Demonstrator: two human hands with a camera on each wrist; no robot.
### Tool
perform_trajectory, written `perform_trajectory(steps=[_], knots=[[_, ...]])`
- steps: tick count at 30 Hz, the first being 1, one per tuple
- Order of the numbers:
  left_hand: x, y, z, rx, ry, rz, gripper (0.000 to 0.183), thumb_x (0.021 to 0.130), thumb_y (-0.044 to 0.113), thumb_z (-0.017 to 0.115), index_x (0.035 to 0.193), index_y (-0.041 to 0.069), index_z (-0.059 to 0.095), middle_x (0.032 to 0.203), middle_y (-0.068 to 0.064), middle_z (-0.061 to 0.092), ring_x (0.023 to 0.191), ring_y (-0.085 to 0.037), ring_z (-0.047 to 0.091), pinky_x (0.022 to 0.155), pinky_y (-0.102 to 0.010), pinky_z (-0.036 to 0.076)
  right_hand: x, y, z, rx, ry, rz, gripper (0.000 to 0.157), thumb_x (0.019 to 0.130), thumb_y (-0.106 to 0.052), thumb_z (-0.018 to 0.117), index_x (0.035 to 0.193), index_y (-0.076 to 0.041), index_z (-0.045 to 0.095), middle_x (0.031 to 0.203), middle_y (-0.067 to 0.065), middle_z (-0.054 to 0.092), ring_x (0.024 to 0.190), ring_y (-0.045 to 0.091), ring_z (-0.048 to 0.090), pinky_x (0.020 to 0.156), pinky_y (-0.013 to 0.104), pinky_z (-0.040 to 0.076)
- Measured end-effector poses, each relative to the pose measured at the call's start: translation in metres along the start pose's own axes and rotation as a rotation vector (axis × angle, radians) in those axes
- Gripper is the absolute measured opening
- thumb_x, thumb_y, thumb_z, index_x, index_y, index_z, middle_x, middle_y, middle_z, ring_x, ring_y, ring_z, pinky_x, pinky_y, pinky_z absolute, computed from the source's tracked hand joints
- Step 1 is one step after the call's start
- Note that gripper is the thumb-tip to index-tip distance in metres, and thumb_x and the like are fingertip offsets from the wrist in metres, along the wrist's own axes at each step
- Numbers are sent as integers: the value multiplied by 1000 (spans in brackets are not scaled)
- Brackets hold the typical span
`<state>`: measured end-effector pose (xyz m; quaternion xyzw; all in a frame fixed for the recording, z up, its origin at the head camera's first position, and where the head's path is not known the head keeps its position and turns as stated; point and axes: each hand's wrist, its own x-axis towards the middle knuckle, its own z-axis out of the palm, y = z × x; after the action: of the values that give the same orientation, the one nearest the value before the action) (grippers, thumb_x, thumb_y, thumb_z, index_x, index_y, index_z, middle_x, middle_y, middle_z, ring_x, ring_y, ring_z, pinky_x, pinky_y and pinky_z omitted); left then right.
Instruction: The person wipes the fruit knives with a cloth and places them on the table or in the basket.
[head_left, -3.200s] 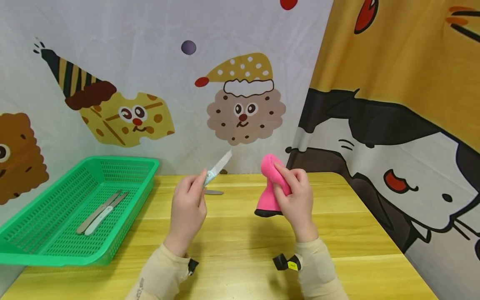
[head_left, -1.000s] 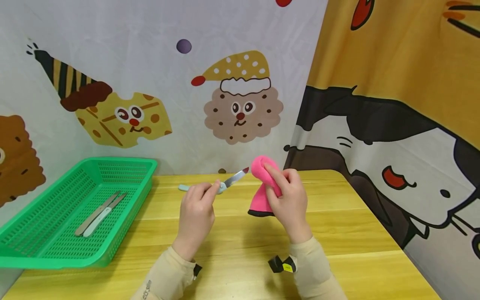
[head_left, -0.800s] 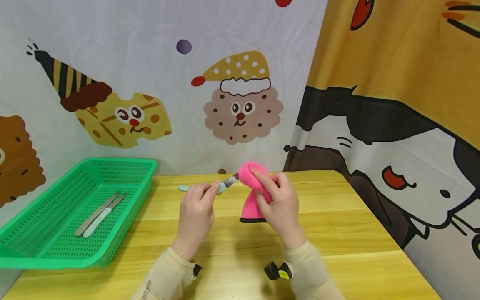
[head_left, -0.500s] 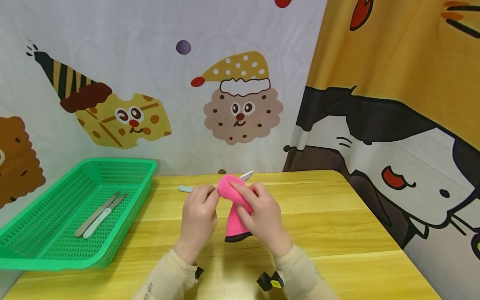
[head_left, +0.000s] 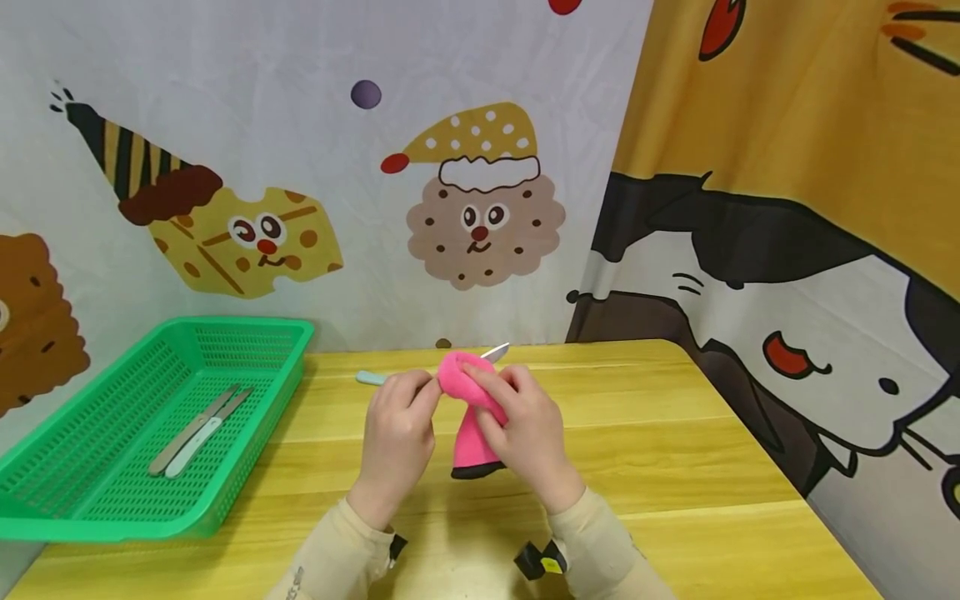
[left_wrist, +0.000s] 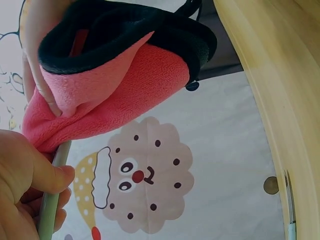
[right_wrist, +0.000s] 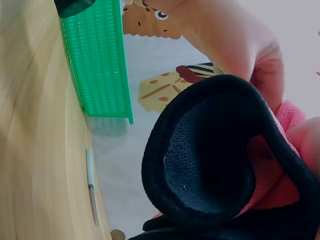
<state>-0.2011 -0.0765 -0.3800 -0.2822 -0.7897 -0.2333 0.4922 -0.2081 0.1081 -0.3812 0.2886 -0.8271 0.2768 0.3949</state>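
Note:
My left hand [head_left: 397, 433] grips a small knife by its pale green handle [left_wrist: 48, 215]. The knife's blade [head_left: 495, 352] runs behind a pink fleecy cloth [head_left: 471, 442] with a black edge, and its tip shows beyond the cloth on the right. My right hand [head_left: 528, 429] pinches the folded cloth over the blade, thumb and fingers curled on it, close beside the left fingertips. Seen from the right wrist, the cloth's dark lining [right_wrist: 210, 150] opens like a tube. The middle of the blade is hidden.
A second knife [right_wrist: 90, 172] with a pale blue handle lies near the table's back edge, handle to the left. The green basket [head_left: 247, 327] at the left holds a white-handled knife [head_left: 202, 440] and a beige-handled knife [head_left: 178, 446]. A printed curtain hangs behind the wooden table [head_left: 675, 467].
My right hand has brought the cloth leftward and down onto the knife, covering most of the blade. Before that, the left hand tilted the blade lower. In the last half second both hands barely shift.

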Motion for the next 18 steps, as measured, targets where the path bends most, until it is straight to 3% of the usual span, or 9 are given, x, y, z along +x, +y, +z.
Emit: perform_trajectory(steps=[9,18], knots=[[1,1,0,3,7,1,34,83,-17,65,112,-1,73,90,-12,61,78,-30,59,65,-40,51,3,13,-9,-37,12,76,48,79,-7,75,125,-23,69,85,3,49,57,12,43,45,25,36],[1,1,0,6,4,-16,32,84,-15,68,112,0,73,91,-12,61,77,-29,59,65,-40,51,6,32,-19,-64,73,157,47,81,-8,72,125,-22,70,87,6,50,58,16,45,47,30,35]])
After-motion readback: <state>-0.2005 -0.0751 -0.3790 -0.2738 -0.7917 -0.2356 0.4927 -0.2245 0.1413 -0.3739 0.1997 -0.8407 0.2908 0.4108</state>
